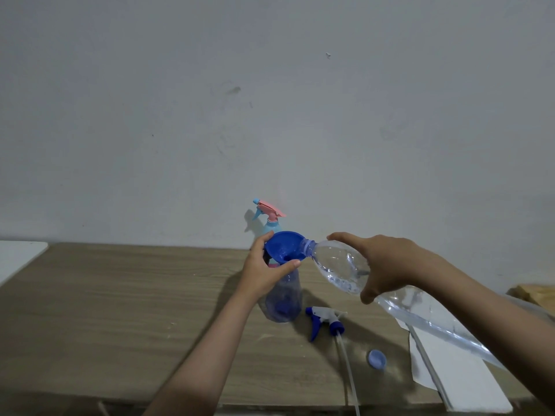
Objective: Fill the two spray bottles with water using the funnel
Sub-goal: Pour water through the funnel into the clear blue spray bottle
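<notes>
Pour under way, first bottle barely filled

Right hand (387, 265) grips the tilted water bottle (339, 268), its neck at the funnel (283, 247). Left hand (264, 271) pinches the funnel atop the clear sprayer (283, 298), centre table. Pink sprayer (271, 223) behind, still capped, waits.

worktop (126, 298): wood-grain finish, matt, with pale scuffs. funnel (283, 247): opaque blue plastic, smooth, slight sheen, wet with droplets inside. spray bottle (283, 298): translucent blue-tinted plastic, smooth. water bottle (339, 265): clear thin plastic, glossy — highlights and ripples show through its wall. trigger head (324, 319): white and blue opaque plastic with a pale translucent tube. bottle cap (377, 359): light blue plastic, matt. second spray bottle (271, 219): pink and light blue plastic. wall (270, 100): painted, matt, smudged — slightly rough.
</notes>
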